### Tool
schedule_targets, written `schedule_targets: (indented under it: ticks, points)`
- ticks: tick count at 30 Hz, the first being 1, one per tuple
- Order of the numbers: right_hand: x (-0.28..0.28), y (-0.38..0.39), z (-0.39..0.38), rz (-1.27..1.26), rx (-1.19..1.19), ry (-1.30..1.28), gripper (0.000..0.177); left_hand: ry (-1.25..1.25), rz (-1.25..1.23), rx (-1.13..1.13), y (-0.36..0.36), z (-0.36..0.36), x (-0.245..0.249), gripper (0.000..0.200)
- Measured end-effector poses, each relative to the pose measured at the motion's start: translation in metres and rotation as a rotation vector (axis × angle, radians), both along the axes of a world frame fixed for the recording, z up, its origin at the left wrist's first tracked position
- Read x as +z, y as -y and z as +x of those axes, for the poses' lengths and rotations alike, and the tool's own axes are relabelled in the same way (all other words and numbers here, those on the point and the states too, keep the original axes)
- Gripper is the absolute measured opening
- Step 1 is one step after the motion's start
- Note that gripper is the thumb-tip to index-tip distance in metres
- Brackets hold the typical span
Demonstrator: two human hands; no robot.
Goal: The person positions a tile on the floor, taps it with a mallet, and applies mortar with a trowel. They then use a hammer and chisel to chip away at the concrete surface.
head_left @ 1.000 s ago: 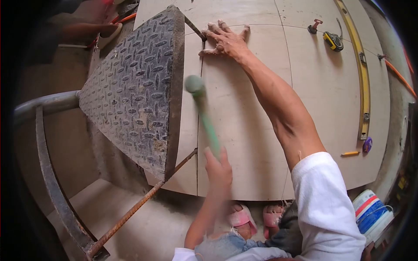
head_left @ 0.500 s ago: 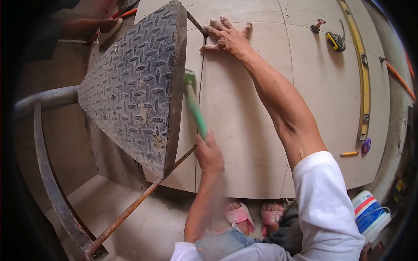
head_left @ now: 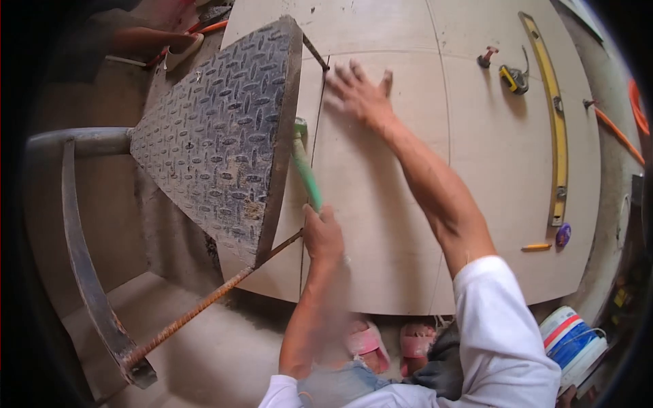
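Observation:
My left hand (head_left: 323, 234) is closed around the green handle of a mallet (head_left: 306, 170). The mallet's head lies beside the edge of a slanted metal checker plate (head_left: 218, 136), which may hide part of it. Farther up, my right hand (head_left: 360, 95) is spread with its palm down over a large beige tile (head_left: 381, 245), close to the dark joint on the tile's left. Its fingers are blurred, so contact with the tile is hard to judge. Neither a tool nor any other thing shows in this hand.
A rusty rod (head_left: 197, 309) and curved metal bar (head_left: 88, 265) stand left. On the right lie a yellow spirit level (head_left: 554, 129), tape measure (head_left: 515, 80), small red-topped piece (head_left: 487, 57), orange pencil (head_left: 537, 247) and purple disc (head_left: 563, 234). A bucket (head_left: 571, 343) stands lower right. Another person's foot (head_left: 183, 51) shows upper left.
The whole view has shifted slightly. My right hand has drawn a little toward me from the cross joint and is now blurred. My left hand keeps its hold on the mallet.

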State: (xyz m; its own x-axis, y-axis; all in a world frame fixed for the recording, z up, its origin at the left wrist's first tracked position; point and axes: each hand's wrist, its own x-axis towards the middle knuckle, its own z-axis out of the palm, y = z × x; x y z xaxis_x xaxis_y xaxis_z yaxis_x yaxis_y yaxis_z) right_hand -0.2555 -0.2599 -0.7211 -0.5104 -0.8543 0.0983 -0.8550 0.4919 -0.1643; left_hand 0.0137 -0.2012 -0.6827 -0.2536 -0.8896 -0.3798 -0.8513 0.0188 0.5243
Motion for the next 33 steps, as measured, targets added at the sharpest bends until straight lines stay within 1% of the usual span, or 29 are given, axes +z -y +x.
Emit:
schedule_targets:
  ticks: [1,2,4,6,9,10,12,15,18,21,23,26,27,29,33]
  points:
    - [0.003,-0.01,0.014,0.009,0.053,0.02,0.063,-0.024,0.019,0.014,0.001,-0.006,0.003,0.05]
    - [-0.002,-0.017,0.025,-0.045,0.118,0.034,0.061,-0.044,0.036,0.023,0.0,-0.01,0.009,0.047]
    - [-0.001,-0.03,0.043,-0.055,0.156,0.055,0.061,-0.08,0.037,0.02,0.003,-0.013,0.012,0.043]
    - [0.004,-0.04,0.056,-0.071,0.181,0.079,0.062,-0.122,0.007,0.013,0.008,-0.01,0.004,0.04]
    - [0.017,-0.05,0.058,-0.028,0.199,0.187,0.062,-0.15,-0.064,-0.021,0.012,-0.005,0.006,0.04]
    - [0.022,-0.053,0.058,-0.013,0.208,0.222,0.062,-0.152,-0.123,-0.038,0.004,-0.003,0.007,0.039]
    - [0.021,-0.051,0.059,0.021,0.19,0.241,0.061,-0.158,-0.248,-0.052,-0.015,-0.004,0.029,0.039]
    - [0.021,-0.046,0.063,0.021,0.171,0.238,0.06,-0.038,-0.245,-0.056,-0.017,-0.002,0.034,0.039]
    - [0.022,-0.048,0.063,0.018,0.157,0.229,0.057,-0.024,-0.279,-0.067,-0.014,0.0,0.034,0.038]
    - [0.02,-0.045,0.066,-0.006,0.155,0.212,0.057,-0.036,-0.337,-0.027,-0.013,-0.004,0.036,0.037]
    - [0.015,-0.045,0.066,-0.026,0.143,0.195,0.056,0.025,-0.317,-0.031,-0.008,-0.008,0.033,0.038]
    - [0.009,-0.041,0.068,-0.02,0.12,0.093,0.057,0.131,-0.29,-0.074,0.006,-0.011,0.034,0.04]
    - [0.01,-0.043,0.067,-0.007,0.12,0.11,0.057,0.172,-0.269,-0.095,0.005,-0.011,0.033,0.041]
    - [0.011,-0.041,0.067,0.012,0.126,0.144,0.057,0.132,-0.251,-0.082,0.004,-0.008,0.034,0.043]
    - [0.008,-0.043,0.07,-0.031,0.119,0.088,0.058,0.132,-0.181,-0.102,0.0,-0.003,0.028,0.044]
